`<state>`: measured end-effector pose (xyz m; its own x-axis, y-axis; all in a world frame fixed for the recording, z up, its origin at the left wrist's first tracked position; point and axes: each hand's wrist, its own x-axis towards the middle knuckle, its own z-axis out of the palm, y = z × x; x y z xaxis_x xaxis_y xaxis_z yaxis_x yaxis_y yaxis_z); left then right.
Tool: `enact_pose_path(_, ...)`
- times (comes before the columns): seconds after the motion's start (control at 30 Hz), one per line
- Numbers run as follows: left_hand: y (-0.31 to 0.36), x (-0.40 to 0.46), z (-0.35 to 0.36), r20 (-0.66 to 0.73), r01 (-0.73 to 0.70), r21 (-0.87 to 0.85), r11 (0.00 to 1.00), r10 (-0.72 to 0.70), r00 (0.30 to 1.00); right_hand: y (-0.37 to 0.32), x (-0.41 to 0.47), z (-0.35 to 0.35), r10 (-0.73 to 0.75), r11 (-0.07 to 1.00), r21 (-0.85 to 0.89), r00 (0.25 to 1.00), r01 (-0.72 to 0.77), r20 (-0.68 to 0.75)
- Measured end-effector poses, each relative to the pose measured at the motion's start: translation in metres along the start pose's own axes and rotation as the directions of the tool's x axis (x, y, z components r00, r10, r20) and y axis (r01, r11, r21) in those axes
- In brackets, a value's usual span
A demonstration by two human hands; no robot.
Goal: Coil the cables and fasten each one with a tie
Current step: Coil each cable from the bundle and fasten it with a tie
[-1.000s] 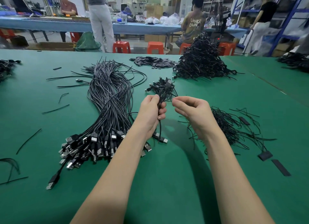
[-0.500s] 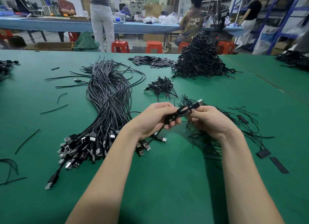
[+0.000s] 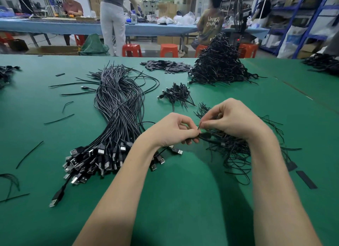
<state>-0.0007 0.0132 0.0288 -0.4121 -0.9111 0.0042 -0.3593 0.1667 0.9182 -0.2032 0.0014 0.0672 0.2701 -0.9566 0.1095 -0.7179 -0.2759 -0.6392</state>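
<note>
My left hand [image 3: 174,130] grips a small coiled black cable [image 3: 204,135] just above the green table. My right hand [image 3: 233,120] pinches a thin black wire tie [image 3: 199,125] right beside that coil, over a loose heap of black ties [image 3: 233,152]. The two hands nearly touch. A long bundle of uncoiled black USB cables [image 3: 117,113] lies to the left, its plugs [image 3: 91,159] fanned toward me. A small pile of coiled cables [image 3: 177,94] sits beyond my hands.
A tall heap of coiled cables [image 3: 220,65] stands at the back right, with flat black strips [image 3: 167,66] beside it. Stray ties [image 3: 58,119] lie on the green table [image 3: 183,199] at left. Black strips [image 3: 306,179] lie at right. People work at a blue table [image 3: 55,26] behind.
The coiled cable has come down from upright in my left hand to level between both hands. My right hand now pinches a tie beside it, over the tie heap.
</note>
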Motion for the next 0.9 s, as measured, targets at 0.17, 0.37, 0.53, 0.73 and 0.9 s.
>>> enact_pose_path(0.17, -0.004, 0.009, 0.000, -0.425, -0.012, 0.012, 1.000, 0.016, 0.905, -0.026, 0.011, 0.030, -0.064, 0.995, -0.090, 0.932, 0.034, -0.357)
enact_pose_path(0.37, -0.011, 0.010, -0.004, -0.579, -0.066, -0.136, 0.989, -0.025, 0.815, -0.025, 0.014, 0.047, -0.068, 0.955, 0.250, 0.939, 0.159, -0.338)
enact_pose_path(0.53, -0.007, 0.006, 0.000, -0.677, -0.197, 0.227, 0.954, 0.300, 0.672, -0.015, 0.011, 0.044, 0.013, 0.966, 0.258, 0.985, 0.032, -0.170)
enact_pose_path(0.73, -0.008, 0.006, 0.001, -0.688, -0.257, 0.309, 0.916, 0.402, 0.604, -0.024, 0.015, 0.049, 0.031, 0.924, 0.366, 0.933, 0.110, -0.360)
enact_pose_path(0.9, -0.011, 0.006, -0.001, -0.704, -0.273, 0.274, 0.922, 0.386, 0.596, -0.025, 0.014, 0.054, -0.026, 0.916, 0.371, 0.945, 0.154, -0.327)
